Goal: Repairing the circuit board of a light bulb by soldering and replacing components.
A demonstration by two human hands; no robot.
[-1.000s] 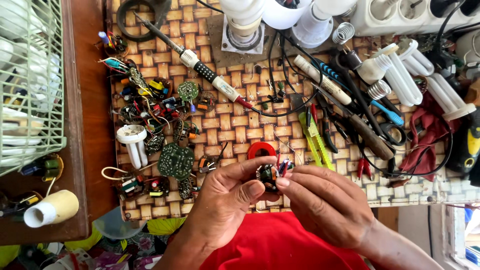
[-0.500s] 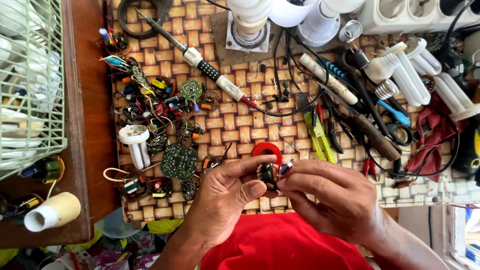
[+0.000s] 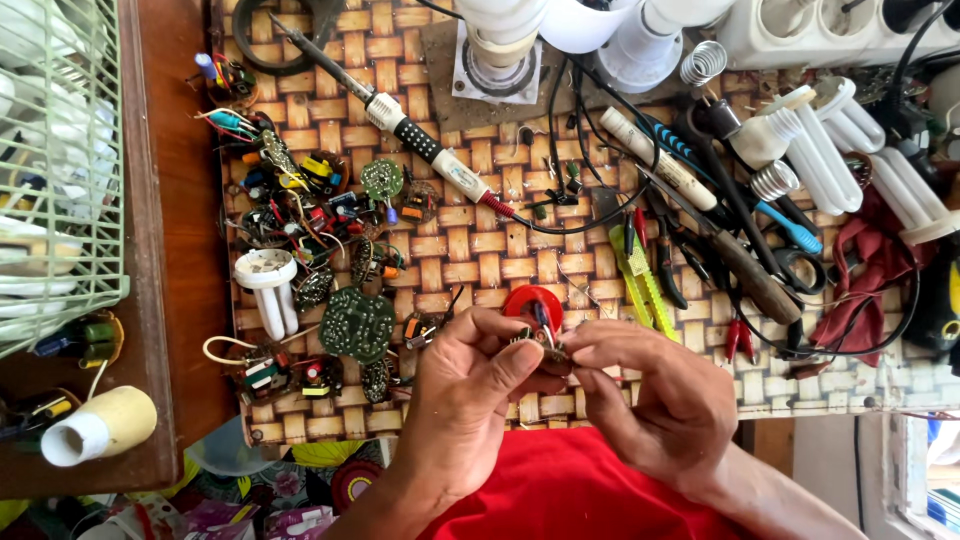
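We pinch a small circuit board (image 3: 540,345) between both hands, left hand (image 3: 470,400) and right hand (image 3: 650,400) fingers clenched on it; several more boards (image 3: 357,322) wait on the tabletop (image 3: 480,260).

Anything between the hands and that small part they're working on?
Nothing visible. The left hand and right hand both pinch the small electronic part directly, fingertips touching it, above the woven mat. The red disc sits just behind it.
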